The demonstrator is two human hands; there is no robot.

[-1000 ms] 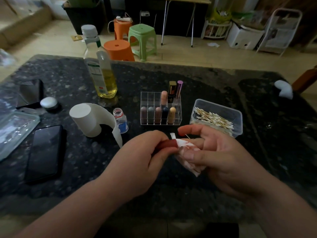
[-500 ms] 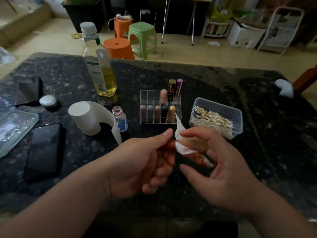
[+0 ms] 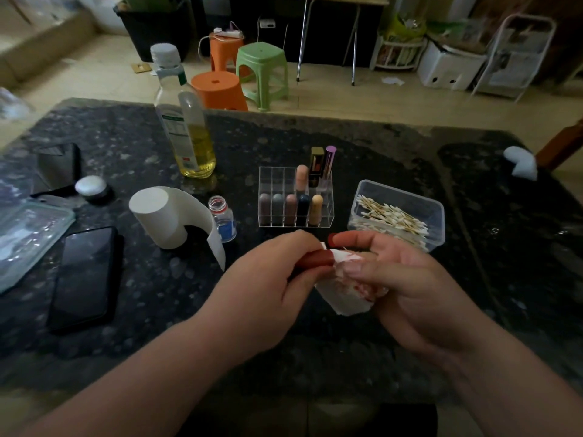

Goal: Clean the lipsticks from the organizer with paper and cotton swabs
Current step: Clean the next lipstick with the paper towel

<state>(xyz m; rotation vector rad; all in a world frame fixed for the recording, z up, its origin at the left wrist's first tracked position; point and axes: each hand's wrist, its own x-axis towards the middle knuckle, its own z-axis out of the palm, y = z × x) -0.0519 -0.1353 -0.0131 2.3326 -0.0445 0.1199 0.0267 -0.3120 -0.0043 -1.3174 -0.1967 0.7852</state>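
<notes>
Gripping hand: left hand [image 3: 271, 279] curls round the dark red cylindrical lipstick tube [image 3: 315, 259].
Paper hand: right hand [image 3: 410, 285] pinches crumpled white red-stained paper [image 3: 344, 299] against the tube's end.
Organizer: clear acrylic gridded organizer [image 3: 296, 222] stands just beyond both hands.
Swabs: clear plastic tub of cotton swabs [image 3: 437, 216] beyond the right hand.

red lipstick [image 3: 315, 258], white red-stained paper [image 3: 344, 298]

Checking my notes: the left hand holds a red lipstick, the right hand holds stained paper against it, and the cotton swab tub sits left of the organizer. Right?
One slip: the head view shows the cotton swab tub right of the organizer, not left. The rest stands.
</notes>
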